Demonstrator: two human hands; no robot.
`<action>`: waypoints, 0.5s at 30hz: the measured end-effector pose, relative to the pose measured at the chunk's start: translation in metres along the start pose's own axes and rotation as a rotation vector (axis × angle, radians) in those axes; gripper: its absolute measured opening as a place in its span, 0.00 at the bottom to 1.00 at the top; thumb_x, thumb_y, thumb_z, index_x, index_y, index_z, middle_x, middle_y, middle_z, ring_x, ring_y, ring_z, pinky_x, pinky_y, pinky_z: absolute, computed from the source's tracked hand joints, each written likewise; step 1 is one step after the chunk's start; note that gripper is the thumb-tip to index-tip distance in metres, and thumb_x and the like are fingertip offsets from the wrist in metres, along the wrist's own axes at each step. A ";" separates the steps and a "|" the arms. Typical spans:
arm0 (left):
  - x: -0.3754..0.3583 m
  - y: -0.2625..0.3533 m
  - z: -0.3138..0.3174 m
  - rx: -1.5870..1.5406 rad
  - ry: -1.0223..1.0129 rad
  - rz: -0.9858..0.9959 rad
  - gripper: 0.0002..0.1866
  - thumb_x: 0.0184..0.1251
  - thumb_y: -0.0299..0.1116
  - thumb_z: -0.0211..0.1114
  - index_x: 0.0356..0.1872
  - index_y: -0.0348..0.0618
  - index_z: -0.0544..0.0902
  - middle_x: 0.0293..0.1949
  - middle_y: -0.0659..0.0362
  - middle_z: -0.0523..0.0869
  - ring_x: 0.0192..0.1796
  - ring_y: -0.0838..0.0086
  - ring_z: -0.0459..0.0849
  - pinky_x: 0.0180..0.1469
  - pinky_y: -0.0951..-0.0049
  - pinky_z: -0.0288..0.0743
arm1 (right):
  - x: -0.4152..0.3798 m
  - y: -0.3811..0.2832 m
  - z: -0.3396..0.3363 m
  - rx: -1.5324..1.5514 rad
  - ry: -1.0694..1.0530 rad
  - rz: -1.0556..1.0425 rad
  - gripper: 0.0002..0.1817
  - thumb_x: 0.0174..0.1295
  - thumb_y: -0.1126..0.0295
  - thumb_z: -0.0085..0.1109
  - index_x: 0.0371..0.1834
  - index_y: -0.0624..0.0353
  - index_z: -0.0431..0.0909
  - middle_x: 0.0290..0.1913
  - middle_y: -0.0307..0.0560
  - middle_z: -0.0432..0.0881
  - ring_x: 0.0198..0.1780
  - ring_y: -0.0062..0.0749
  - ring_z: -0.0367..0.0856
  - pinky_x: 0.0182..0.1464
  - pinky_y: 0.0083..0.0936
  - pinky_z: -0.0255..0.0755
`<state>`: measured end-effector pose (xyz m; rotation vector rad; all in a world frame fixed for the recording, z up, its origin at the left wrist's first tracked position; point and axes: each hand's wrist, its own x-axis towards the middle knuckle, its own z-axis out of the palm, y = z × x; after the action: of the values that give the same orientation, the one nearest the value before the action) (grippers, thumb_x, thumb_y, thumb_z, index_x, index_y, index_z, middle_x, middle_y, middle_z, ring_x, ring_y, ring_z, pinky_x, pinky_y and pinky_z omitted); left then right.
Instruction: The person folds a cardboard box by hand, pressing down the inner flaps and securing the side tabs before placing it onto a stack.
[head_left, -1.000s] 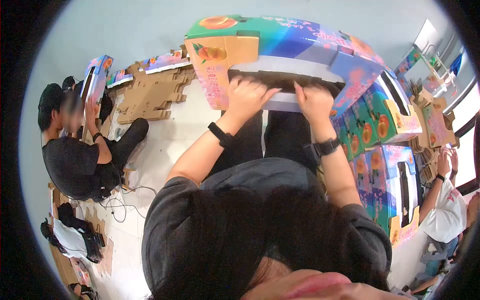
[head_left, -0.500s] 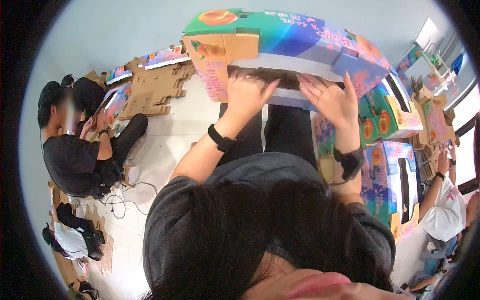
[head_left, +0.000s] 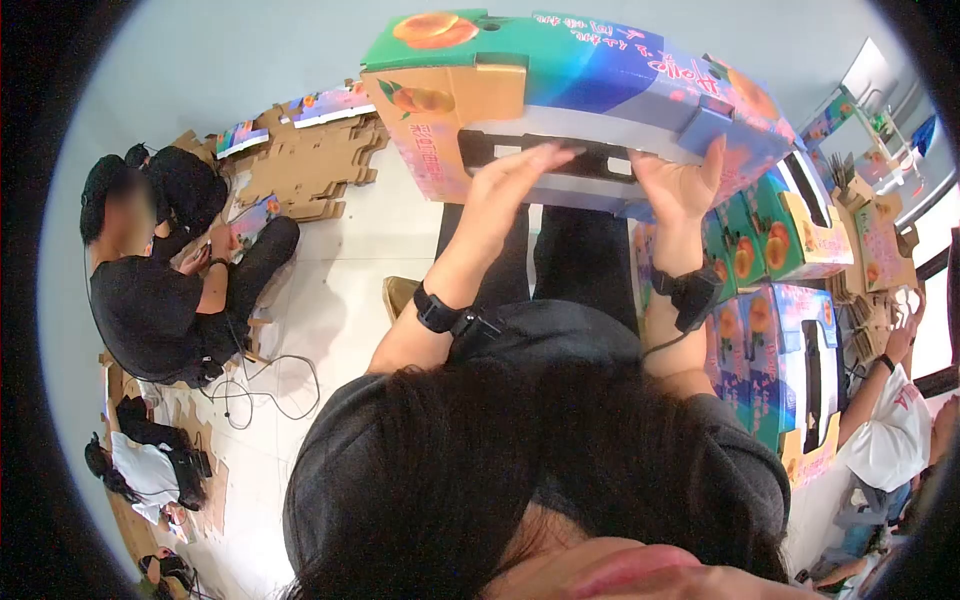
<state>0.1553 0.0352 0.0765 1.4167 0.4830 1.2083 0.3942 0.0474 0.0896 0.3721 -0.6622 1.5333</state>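
A printed cardboard fruit box (head_left: 590,75) with peach pictures in green, blue and pink stands at my knees. In its long slot lies a black plastic handle (head_left: 595,160) with pale cutouts. My left hand (head_left: 512,178) is at the handle, its fingers stretched out to the right along the strip. At the slot's right end is my right hand (head_left: 682,185), its thumb raised apart near the blue flap; some fingertips are hidden against the box. Neither hand is wrapped around anything.
Finished-looking boxes with black handles (head_left: 812,385) are stacked at my right. Flattened cardboard (head_left: 305,165) lies on the floor ahead left. A person in black (head_left: 150,315) sits at the left near a loose cable (head_left: 265,395). Another person in white (head_left: 895,430) is at the right.
The black handle now shows along the slot, where a dark gap was before. My left hand has moved right and turned, fingers extended; my right hand has shifted slightly.
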 end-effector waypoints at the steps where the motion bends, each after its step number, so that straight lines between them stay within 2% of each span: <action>1: 0.002 -0.005 -0.002 -0.182 0.008 -0.012 0.25 0.80 0.42 0.52 0.65 0.32 0.73 0.62 0.44 0.81 0.66 0.60 0.78 0.71 0.63 0.67 | -0.001 -0.001 0.000 -0.005 -0.008 0.013 0.35 0.65 0.50 0.63 0.73 0.48 0.67 0.72 0.47 0.70 0.75 0.44 0.64 0.75 0.54 0.54; 3: 0.009 -0.011 -0.003 -0.546 0.026 -0.038 0.26 0.80 0.42 0.50 0.69 0.32 0.68 0.66 0.41 0.76 0.70 0.57 0.74 0.74 0.60 0.65 | -0.003 -0.002 0.001 -0.014 -0.022 0.041 0.35 0.65 0.50 0.63 0.73 0.48 0.67 0.72 0.48 0.70 0.74 0.44 0.64 0.75 0.54 0.54; 4: 0.014 -0.014 -0.006 -0.592 -0.010 -0.006 0.28 0.78 0.45 0.52 0.69 0.34 0.66 0.68 0.41 0.72 0.73 0.54 0.69 0.77 0.54 0.61 | -0.004 -0.002 0.001 -0.015 -0.025 0.044 0.35 0.65 0.50 0.64 0.73 0.48 0.67 0.72 0.49 0.70 0.74 0.44 0.65 0.74 0.53 0.55; 7: 0.025 -0.010 -0.010 -0.826 -0.014 0.000 0.31 0.74 0.50 0.57 0.69 0.37 0.67 0.69 0.42 0.71 0.74 0.53 0.67 0.78 0.48 0.56 | -0.006 0.001 -0.001 0.004 -0.037 0.048 0.36 0.65 0.51 0.64 0.73 0.50 0.66 0.72 0.51 0.70 0.74 0.46 0.65 0.73 0.53 0.58; 9: 0.028 -0.009 -0.006 -0.814 0.005 0.016 0.36 0.69 0.54 0.62 0.69 0.40 0.66 0.71 0.46 0.69 0.73 0.53 0.67 0.78 0.46 0.54 | -0.003 0.005 0.000 0.035 -0.059 0.044 0.37 0.65 0.51 0.64 0.74 0.52 0.65 0.72 0.52 0.70 0.74 0.49 0.65 0.72 0.55 0.59; 12: 0.037 -0.008 -0.006 -0.894 0.005 0.074 0.38 0.67 0.55 0.64 0.71 0.42 0.65 0.71 0.49 0.69 0.73 0.53 0.67 0.77 0.47 0.55 | -0.005 0.008 0.014 -0.438 0.085 -0.018 0.35 0.62 0.47 0.66 0.70 0.49 0.70 0.71 0.47 0.71 0.75 0.47 0.62 0.73 0.61 0.55; 15: 0.046 -0.002 -0.011 -0.896 0.000 0.148 0.40 0.66 0.56 0.66 0.72 0.44 0.65 0.72 0.51 0.69 0.73 0.54 0.67 0.77 0.47 0.55 | -0.004 0.015 0.019 -0.433 0.006 -0.004 0.36 0.64 0.48 0.65 0.72 0.50 0.67 0.73 0.48 0.69 0.75 0.49 0.62 0.72 0.62 0.58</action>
<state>0.1640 0.0797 0.0904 0.6807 -0.1784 1.3014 0.3767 0.0324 0.0993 0.0406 -0.9630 1.3416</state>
